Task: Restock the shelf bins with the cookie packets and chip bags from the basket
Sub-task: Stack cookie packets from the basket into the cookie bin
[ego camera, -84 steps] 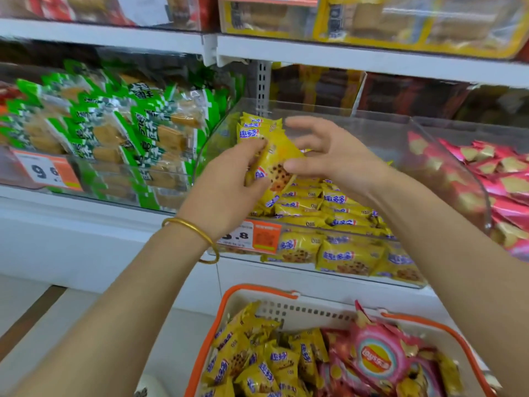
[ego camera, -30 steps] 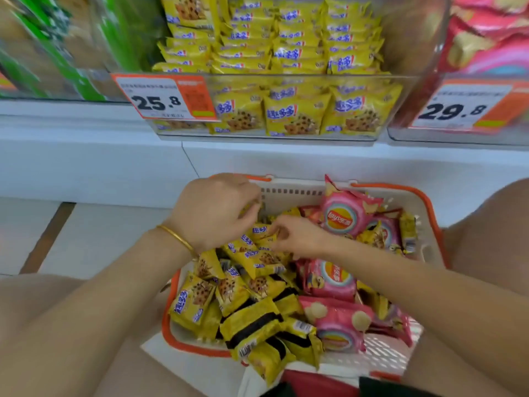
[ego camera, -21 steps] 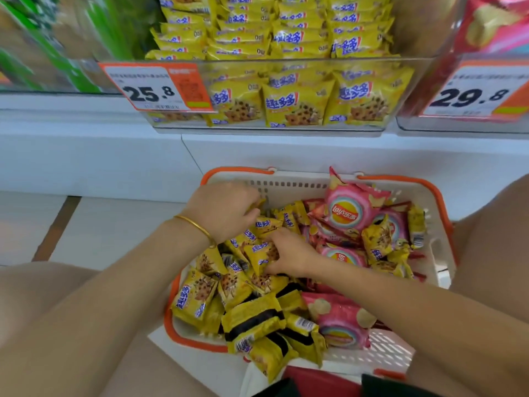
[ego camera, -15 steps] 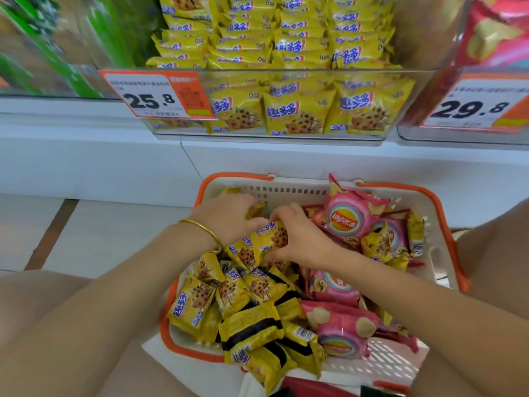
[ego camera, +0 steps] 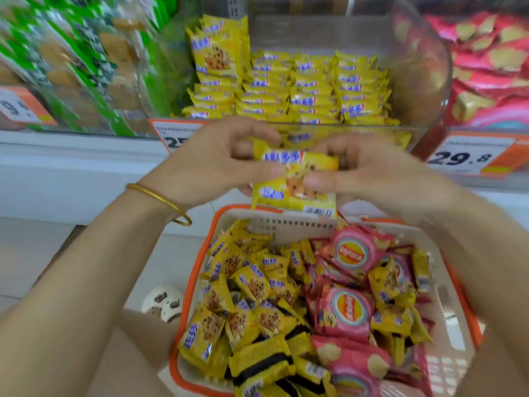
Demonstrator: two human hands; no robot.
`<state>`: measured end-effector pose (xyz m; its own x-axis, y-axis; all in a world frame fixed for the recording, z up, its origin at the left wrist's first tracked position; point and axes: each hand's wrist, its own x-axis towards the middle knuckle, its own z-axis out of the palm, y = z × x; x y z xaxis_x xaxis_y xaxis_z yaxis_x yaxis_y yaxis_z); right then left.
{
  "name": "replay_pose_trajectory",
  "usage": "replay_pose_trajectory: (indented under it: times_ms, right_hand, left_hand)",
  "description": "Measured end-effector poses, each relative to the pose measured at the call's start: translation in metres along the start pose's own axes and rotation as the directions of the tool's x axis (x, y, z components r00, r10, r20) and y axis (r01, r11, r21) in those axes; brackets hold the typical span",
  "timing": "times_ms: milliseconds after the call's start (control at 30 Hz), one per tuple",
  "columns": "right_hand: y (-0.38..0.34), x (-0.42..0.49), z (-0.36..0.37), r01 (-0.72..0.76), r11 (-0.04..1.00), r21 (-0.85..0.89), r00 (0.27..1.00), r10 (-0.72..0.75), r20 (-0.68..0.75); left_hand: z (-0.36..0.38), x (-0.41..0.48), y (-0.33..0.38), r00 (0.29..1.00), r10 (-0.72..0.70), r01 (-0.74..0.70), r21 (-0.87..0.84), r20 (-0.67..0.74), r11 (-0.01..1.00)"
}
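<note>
Both my hands hold a small stack of yellow cookie packets (ego camera: pixel 294 181) between them, above the basket's far rim and in front of the clear bin. My left hand (ego camera: pixel 217 159), with a gold bangle on the wrist, grips the stack's left side. My right hand (ego camera: pixel 369 173) pinches its right side. The white basket with an orange rim (ego camera: pixel 446 310) below holds several yellow cookie packets (ego camera: pixel 246 305) on the left and pink chip bags (ego camera: pixel 349 308) on the right. The clear shelf bin (ego camera: pixel 423 67) behind my hands is stacked with rows of the same yellow packets (ego camera: pixel 309 90).
A bin of green biscuit packets (ego camera: pixel 71 61) stands to the left, and a bin of pink chip bags (ego camera: pixel 492 70) to the right. Orange price tags (ego camera: pixel 475 156) hang on the bin fronts. A white shoe (ego camera: pixel 164 303) rests on the tiled floor beside the basket.
My hands were down in the basket gathering yellow packets. They have now lifted a stack of them out and up to the front of the yellow bin. The camera has tilted upward.
</note>
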<state>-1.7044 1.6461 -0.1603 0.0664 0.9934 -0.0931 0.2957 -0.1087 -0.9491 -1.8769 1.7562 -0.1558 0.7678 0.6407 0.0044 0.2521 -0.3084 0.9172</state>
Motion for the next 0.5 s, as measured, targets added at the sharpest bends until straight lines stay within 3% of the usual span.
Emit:
replay_pose_trajectory:
  times_ms: [67,133,167,267,333,500]
  right_hand:
    - [-0.027,0.017,-0.010,0.070,0.997,-0.013,0.993,-0.071,-0.098]
    - [-0.044,0.049,-0.014,0.099,0.990,-0.102,0.965,-0.121,-0.233]
    - [-0.048,0.069,-0.013,0.097,0.986,-0.137,0.948,-0.134,-0.289]
    - [-0.050,0.133,-0.008,0.074,0.971,-0.227,0.901,-0.163,-0.402]
    - [-0.046,0.173,-0.002,0.068,0.936,-0.346,0.864,-0.229,-0.448]
    - [-0.046,0.233,0.012,0.002,0.786,-0.618,0.803,-0.369,-0.468]
  left_hand:
    - [-0.015,0.011,0.008,0.955,0.111,-0.112,0.012,-0.276,0.994]
    - [-0.031,0.028,0.002,0.824,0.262,-0.148,0.256,-0.501,0.955]
    - [-0.036,0.036,-0.006,0.773,0.336,-0.103,0.416,-0.538,0.904]
    - [-0.044,0.046,-0.035,0.779,0.421,0.078,0.738,-0.464,0.670]
    - [-0.041,0.043,-0.047,0.769,0.502,0.071,0.833,-0.396,0.549]
    - [-0.039,0.042,-0.050,0.733,0.574,0.063,0.876,-0.366,0.478]
